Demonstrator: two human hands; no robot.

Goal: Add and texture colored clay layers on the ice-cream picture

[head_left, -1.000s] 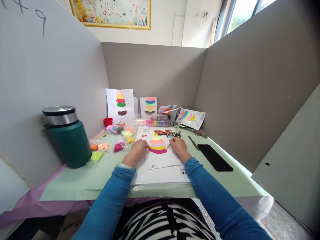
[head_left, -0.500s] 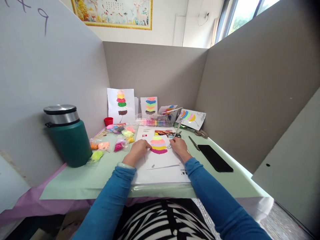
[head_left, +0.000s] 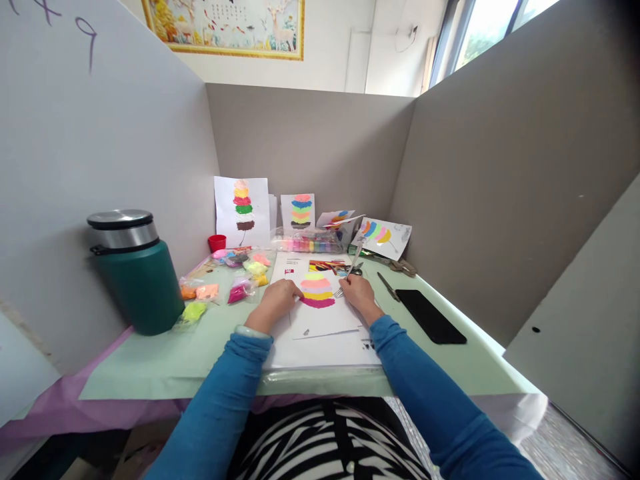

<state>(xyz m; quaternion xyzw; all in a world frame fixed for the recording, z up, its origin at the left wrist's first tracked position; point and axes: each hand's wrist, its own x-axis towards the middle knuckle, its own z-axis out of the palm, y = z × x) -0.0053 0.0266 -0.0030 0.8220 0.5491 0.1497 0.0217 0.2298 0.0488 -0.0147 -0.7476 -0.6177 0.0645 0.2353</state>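
A white sheet [head_left: 320,320] lies before me with stacked bands of yellow, pink and magenta clay [head_left: 317,291] on it. My left hand [head_left: 276,300] rests on the sheet with its fingers curled, fingertips touching the left edge of the coloured bands. My right hand [head_left: 357,291] is closed round a metal fork [head_left: 349,270]; the tines touch the right side of the clay bands.
A green flask [head_left: 134,270] stands at the left. Small bags of coloured clay [head_left: 220,283] lie beside the sheet. A red cup [head_left: 217,243], a box of clay pots [head_left: 306,241] and finished pictures [head_left: 243,208] line the back. A black phone [head_left: 430,315] and scissors [head_left: 400,267] lie right.
My left fingertips have crept slightly right onto the edge of the clay bands. The right hand and fork have stayed nearly still.
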